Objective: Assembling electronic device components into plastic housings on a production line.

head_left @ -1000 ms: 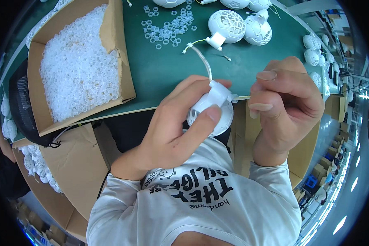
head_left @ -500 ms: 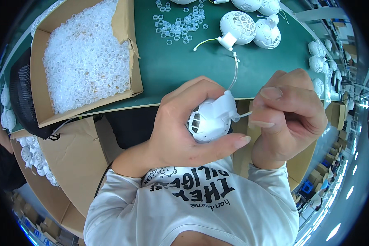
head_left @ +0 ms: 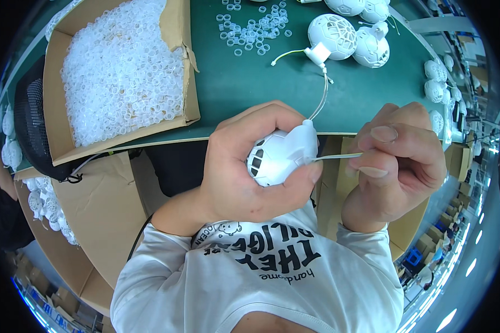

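Observation:
My left hand [head_left: 228,172] wraps round a white round plastic housing [head_left: 273,158] with dark slots, held above my lap at the table's front edge. The thumb lies at the base of its short neck. From that spot a thin white wire [head_left: 338,156] runs right to my right hand [head_left: 397,169], which pinches it between thumb and forefinger. A second pale cable [head_left: 323,97] leaves the neck's top and reaches up over the green table. Its connector end is by a white ball-shaped housing [head_left: 333,36].
A cardboard box [head_left: 191,105] full of clear plastic rings [head_left: 122,77] stands on the left of the green table [head_left: 239,83]. Loose rings [head_left: 255,30] lie beyond my hands. Another white housing [head_left: 371,47] rests far right. An open carton [head_left: 94,205] with white parts is lower left.
My right hand has drawn slightly right, and more wire shows between it and the housing. My left thumb has closed in against the neck, where a clear ring showed before.

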A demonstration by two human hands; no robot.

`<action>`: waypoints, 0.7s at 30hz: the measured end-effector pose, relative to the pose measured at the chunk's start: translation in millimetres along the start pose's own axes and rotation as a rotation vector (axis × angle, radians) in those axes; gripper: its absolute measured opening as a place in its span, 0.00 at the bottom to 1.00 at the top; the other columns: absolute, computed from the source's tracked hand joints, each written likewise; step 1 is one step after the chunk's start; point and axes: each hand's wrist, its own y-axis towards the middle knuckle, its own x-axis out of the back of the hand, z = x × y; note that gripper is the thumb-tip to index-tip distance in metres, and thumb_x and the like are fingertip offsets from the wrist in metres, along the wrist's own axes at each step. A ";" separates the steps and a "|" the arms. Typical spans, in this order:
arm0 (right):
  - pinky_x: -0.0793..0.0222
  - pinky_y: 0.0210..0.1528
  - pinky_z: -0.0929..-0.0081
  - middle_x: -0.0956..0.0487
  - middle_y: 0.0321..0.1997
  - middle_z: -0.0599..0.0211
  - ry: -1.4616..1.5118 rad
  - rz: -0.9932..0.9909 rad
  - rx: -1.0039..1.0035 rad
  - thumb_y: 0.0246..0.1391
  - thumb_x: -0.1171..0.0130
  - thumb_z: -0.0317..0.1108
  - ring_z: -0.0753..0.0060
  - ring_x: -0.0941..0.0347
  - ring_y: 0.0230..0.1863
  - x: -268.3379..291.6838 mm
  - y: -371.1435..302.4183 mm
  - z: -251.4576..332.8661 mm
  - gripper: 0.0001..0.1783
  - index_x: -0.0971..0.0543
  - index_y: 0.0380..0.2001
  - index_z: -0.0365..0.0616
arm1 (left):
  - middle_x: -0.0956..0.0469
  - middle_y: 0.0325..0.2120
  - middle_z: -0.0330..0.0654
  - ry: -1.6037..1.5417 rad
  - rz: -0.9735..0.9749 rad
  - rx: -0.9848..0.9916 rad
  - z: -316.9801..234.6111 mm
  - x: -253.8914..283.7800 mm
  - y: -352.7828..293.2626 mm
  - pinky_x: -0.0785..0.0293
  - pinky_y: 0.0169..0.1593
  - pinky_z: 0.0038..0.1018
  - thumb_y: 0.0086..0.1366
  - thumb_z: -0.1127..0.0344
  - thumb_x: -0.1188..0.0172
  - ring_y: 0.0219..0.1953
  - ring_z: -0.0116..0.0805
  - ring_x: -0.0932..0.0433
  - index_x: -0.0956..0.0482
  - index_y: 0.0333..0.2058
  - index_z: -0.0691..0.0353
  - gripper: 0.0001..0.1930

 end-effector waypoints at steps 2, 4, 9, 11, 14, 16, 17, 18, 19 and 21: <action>0.42 0.18 0.83 0.27 0.25 0.64 -0.004 0.019 0.014 0.52 0.30 0.33 0.79 0.35 0.16 -1.1 1.5 -1.0 0.13 0.22 0.34 0.35 | 0.22 0.39 0.48 -0.021 0.026 -0.021 0.6 2.4 0.0 0.29 0.42 0.24 0.57 0.66 0.33 0.38 0.28 0.24 0.26 0.41 0.72 0.18; 0.42 0.18 0.83 0.27 0.25 0.64 -0.007 0.029 0.022 0.53 0.30 0.33 0.79 0.35 0.15 -2.3 3.0 -0.7 0.13 0.22 0.34 0.35 | 0.23 0.39 0.48 -0.045 0.013 -0.023 -0.1 2.7 0.3 0.28 0.42 0.24 0.58 0.65 0.34 0.38 0.29 0.24 0.26 0.41 0.72 0.18; 0.41 0.19 0.83 0.27 0.25 0.64 0.020 0.020 0.027 0.52 0.30 0.33 0.78 0.34 0.15 -3.7 4.6 -0.1 0.13 0.22 0.34 0.35 | 0.23 0.39 0.50 -0.071 -0.028 0.021 -6.4 2.1 0.8 0.27 0.43 0.27 0.62 0.61 0.38 0.38 0.31 0.23 0.26 0.41 0.72 0.18; 0.41 0.19 0.83 0.27 0.25 0.64 0.027 0.025 0.029 0.52 0.30 0.33 0.78 0.34 0.15 -3.7 4.2 -1.1 0.13 0.22 0.33 0.35 | 0.23 0.39 0.50 -0.058 -0.038 0.045 -8.7 3.5 0.8 0.26 0.43 0.27 0.64 0.59 0.40 0.38 0.32 0.23 0.26 0.41 0.72 0.18; 0.40 0.19 0.83 0.27 0.25 0.64 0.038 0.030 0.045 0.52 0.30 0.33 0.78 0.34 0.15 -7.6 4.2 -2.5 0.13 0.22 0.33 0.36 | 0.23 0.38 0.51 -0.033 -0.068 0.073 -10.1 6.2 -0.4 0.26 0.43 0.28 0.67 0.56 0.44 0.37 0.33 0.23 0.26 0.42 0.72 0.19; 0.40 0.19 0.83 0.27 0.25 0.64 0.044 0.034 0.052 0.52 0.30 0.33 0.78 0.33 0.15 -9.1 3.0 -2.7 0.13 0.22 0.33 0.36 | 0.23 0.38 0.51 -0.028 -0.043 0.075 -10.8 8.5 -2.3 0.26 0.42 0.28 0.67 0.56 0.44 0.37 0.33 0.23 0.26 0.42 0.72 0.20; 0.40 0.19 0.83 0.27 0.25 0.64 0.039 0.027 0.033 0.52 0.30 0.33 0.78 0.34 0.15 -8.9 1.3 -1.4 0.13 0.22 0.33 0.36 | 0.23 0.37 0.50 -0.023 -0.015 0.077 -11.0 9.7 -3.3 0.26 0.42 0.28 0.67 0.56 0.44 0.37 0.33 0.23 0.26 0.42 0.72 0.20; 0.40 0.19 0.82 0.27 0.24 0.64 0.034 0.019 0.015 0.52 0.29 0.34 0.78 0.34 0.15 -8.4 -0.5 0.1 0.13 0.22 0.33 0.36 | 0.23 0.37 0.50 -0.019 0.012 0.079 -10.9 10.7 -4.0 0.26 0.42 0.28 0.67 0.56 0.44 0.36 0.33 0.23 0.26 0.41 0.72 0.20; 0.40 0.19 0.82 0.28 0.24 0.64 0.032 0.013 -0.003 0.51 0.29 0.34 0.78 0.34 0.15 -8.5 -1.6 0.8 0.14 0.22 0.33 0.36 | 0.23 0.37 0.50 -0.017 0.008 0.079 -9.5 10.4 -4.1 0.26 0.42 0.28 0.67 0.56 0.44 0.36 0.33 0.23 0.26 0.41 0.72 0.20; 0.40 0.18 0.83 0.28 0.24 0.64 0.031 0.022 0.000 0.52 0.30 0.34 0.79 0.34 0.15 -7.8 -2.8 0.9 0.14 0.22 0.33 0.36 | 0.23 0.33 0.47 -0.059 -0.046 0.026 -2.5 6.8 -1.9 0.29 0.36 0.25 0.61 0.65 0.37 0.32 0.31 0.24 0.24 0.38 0.70 0.13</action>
